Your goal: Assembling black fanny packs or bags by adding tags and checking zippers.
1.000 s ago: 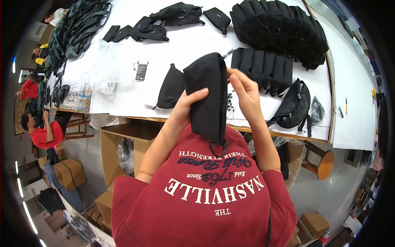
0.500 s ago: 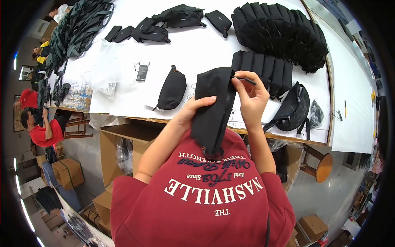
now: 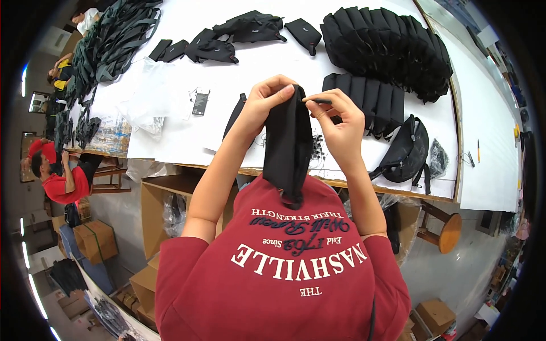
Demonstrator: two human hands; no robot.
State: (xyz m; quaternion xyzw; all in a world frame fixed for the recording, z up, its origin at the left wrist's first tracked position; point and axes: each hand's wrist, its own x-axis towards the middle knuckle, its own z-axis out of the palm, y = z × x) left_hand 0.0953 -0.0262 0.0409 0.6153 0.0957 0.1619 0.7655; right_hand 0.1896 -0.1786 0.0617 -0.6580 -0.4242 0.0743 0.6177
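Note:
A black fabric pouch with a zipper along its right side hangs upright in front of my chest. My left hand is closed on its top end, thumb across the near face. Close by on the right, my right hand pinches a short dark strip against the pouch's top corner. Whether the strip is joined to the zipper I cannot tell. Behind my left forearm lies another black pouch, partly hidden. Small dark cord pieces lie on the white table just right of the held pouch.
Black pouches stand in a long row and a shorter row at the back right. A black waist bag lies on the right. Clear plastic bags and dark straps are leftward. People sit at far left.
My left hand has moved up from the pouch's middle to its top end. The pouch has turned more edge-on, and my right hand has shifted slightly left with the strip.

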